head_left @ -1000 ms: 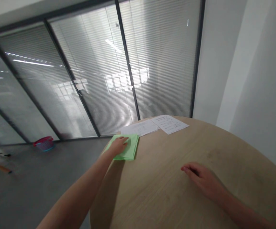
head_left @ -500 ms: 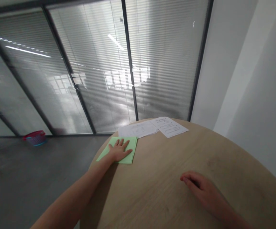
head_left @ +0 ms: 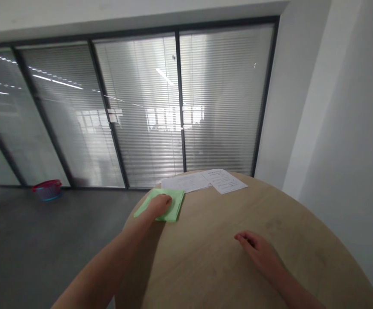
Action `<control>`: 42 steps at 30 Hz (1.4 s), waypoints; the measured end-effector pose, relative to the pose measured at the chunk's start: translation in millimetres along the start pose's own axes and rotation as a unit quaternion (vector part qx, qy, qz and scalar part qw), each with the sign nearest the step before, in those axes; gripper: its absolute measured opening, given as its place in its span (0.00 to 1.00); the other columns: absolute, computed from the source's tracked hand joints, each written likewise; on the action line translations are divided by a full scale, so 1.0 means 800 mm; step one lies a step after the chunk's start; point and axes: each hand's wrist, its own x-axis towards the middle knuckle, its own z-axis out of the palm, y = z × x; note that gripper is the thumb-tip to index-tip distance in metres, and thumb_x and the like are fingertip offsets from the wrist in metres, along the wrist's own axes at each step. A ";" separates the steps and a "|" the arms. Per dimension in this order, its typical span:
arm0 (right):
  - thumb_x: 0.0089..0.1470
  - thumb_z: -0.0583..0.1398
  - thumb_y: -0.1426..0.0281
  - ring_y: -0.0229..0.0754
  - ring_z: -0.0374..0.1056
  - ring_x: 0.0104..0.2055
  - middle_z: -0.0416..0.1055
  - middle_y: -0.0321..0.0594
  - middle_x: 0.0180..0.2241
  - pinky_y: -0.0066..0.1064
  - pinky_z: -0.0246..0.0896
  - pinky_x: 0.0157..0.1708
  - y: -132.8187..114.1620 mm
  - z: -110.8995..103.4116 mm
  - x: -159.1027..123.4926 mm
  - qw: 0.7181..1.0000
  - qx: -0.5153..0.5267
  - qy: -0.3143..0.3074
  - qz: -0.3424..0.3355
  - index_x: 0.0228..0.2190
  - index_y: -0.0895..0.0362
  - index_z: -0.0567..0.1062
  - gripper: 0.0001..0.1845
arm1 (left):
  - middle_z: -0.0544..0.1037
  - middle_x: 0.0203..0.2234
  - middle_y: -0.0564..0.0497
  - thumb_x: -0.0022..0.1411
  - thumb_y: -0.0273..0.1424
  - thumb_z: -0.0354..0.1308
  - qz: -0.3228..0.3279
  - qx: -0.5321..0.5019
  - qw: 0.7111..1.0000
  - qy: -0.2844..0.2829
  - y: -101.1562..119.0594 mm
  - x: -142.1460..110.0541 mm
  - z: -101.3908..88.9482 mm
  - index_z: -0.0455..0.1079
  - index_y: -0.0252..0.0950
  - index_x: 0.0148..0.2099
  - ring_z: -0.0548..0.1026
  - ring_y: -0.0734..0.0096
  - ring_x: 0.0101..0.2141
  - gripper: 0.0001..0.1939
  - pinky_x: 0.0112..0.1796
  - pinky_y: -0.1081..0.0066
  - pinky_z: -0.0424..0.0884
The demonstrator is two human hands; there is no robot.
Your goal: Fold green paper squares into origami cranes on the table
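Observation:
My left hand (head_left: 160,204) rests on a green stack of what looks like paper or folded cloth (head_left: 175,209) at the table's left edge. Its fingers are curled into a loose fist, and nothing shows in them. Lower right, my right hand (head_left: 254,245) lies on the bare wood with its fingers closed and the thumb against the forefinger. I see nothing in that hand, which is apart from the green stack. White printed sheets (head_left: 227,182) lie beyond both hands, and another white sheet (head_left: 186,182) touches or nearly touches the back of the green stack.
The round wooden table (head_left: 206,249) has a curved edge all round. A glass partition with blinds (head_left: 141,141) stands behind it, and a white wall (head_left: 344,163) is at the right. A pink and blue basket (head_left: 47,190) sits on the grey floor (head_left: 77,223) at left.
My left hand has gone from flat with spread fingers to a loose fist on the green stack. The view has tilted up slightly. My right hand keeps its closed shape.

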 end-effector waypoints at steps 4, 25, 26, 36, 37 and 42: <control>0.58 0.53 0.49 0.53 0.77 0.41 0.82 0.45 0.36 0.38 0.69 0.42 0.004 0.001 0.001 1.000 -0.004 0.011 0.006 0.32 0.52 0.82 0.25 | 0.83 0.47 0.42 0.71 0.32 0.49 -0.002 0.007 1.000 0.022 0.007 -0.014 0.008 0.81 0.38 0.47 0.79 0.55 0.48 0.17 0.51 0.63 0.70; 0.60 0.55 0.65 0.55 0.70 0.62 0.76 0.53 0.57 0.46 0.59 0.64 0.050 0.017 0.051 0.961 -0.265 0.011 -0.082 0.53 0.57 0.79 0.24 | 0.77 0.57 0.42 0.73 0.33 0.50 0.187 0.002 0.965 0.186 0.117 -0.055 0.009 0.77 0.38 0.52 0.71 0.53 0.57 0.15 0.60 0.54 0.63; 0.61 0.54 0.65 0.55 0.68 0.63 0.74 0.53 0.59 0.47 0.57 0.65 0.048 0.020 0.056 0.951 -0.299 0.001 -0.079 0.55 0.58 0.78 0.25 | 0.77 0.56 0.42 0.72 0.32 0.53 0.224 -0.005 0.958 0.178 0.138 -0.054 0.014 0.77 0.37 0.50 0.72 0.53 0.56 0.13 0.60 0.53 0.64; 0.68 0.53 0.62 0.58 0.62 0.67 0.70 0.56 0.63 0.49 0.53 0.65 0.041 0.024 0.149 0.919 -0.384 -0.017 -0.092 0.60 0.59 0.74 0.26 | 0.82 0.43 0.39 0.70 0.31 0.49 0.166 -0.076 0.981 0.061 0.219 0.000 0.039 0.77 0.34 0.44 0.78 0.54 0.45 0.15 0.48 0.58 0.73; 0.67 0.53 0.62 0.59 0.63 0.65 0.71 0.57 0.61 0.49 0.54 0.64 0.041 0.024 0.160 0.919 -0.382 -0.010 -0.092 0.59 0.59 0.75 0.25 | 0.82 0.43 0.38 0.70 0.31 0.49 0.163 -0.080 0.982 0.058 0.217 0.005 0.040 0.78 0.34 0.44 0.78 0.54 0.45 0.15 0.48 0.58 0.73; 0.66 0.55 0.67 0.55 0.68 0.60 0.76 0.54 0.55 0.44 0.57 0.62 0.040 0.028 0.200 0.927 -0.356 0.002 -0.118 0.52 0.58 0.79 0.19 | 0.81 0.45 0.39 0.68 0.30 0.51 0.174 -0.099 0.978 0.051 0.209 0.015 0.044 0.77 0.35 0.46 0.77 0.54 0.47 0.13 0.50 0.59 0.72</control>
